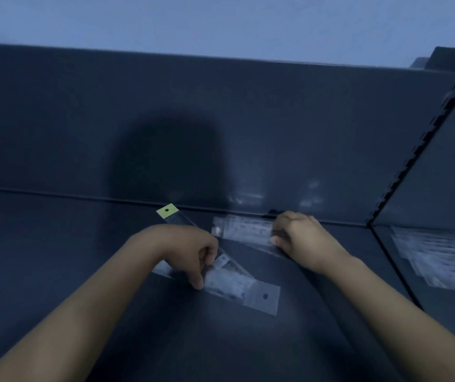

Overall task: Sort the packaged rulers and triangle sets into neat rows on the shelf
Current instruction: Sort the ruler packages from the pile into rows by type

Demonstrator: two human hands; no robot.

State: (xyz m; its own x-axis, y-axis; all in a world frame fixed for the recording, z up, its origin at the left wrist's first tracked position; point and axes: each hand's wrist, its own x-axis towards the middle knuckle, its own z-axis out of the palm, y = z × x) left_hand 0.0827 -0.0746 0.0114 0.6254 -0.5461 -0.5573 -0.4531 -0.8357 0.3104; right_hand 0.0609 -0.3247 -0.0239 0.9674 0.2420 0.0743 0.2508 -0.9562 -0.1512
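A dark shelf (83,285) is seen from above, closed behind by its back panel (83,119). In the bay to the right, a stack of clear packets (441,260) is laid out, apparently sorted already.

A hang-hole packet (248,290) lies with its long axis slanting from left down to right, hole end nearest the viewer. It is crossed by a yellow-headed ruler packet (167,212), whose header points up-left toward the back. A clear ruler packet (243,228) is set nearly parallel to the back seam, likely to start a row there.

The left hand (193,257) is curled down onto the crossing, its grip seemingly closed on the hang-hole packet. The right hand (300,238) is pinched on the clear ruler packet's right end, probably so that it can be squared.
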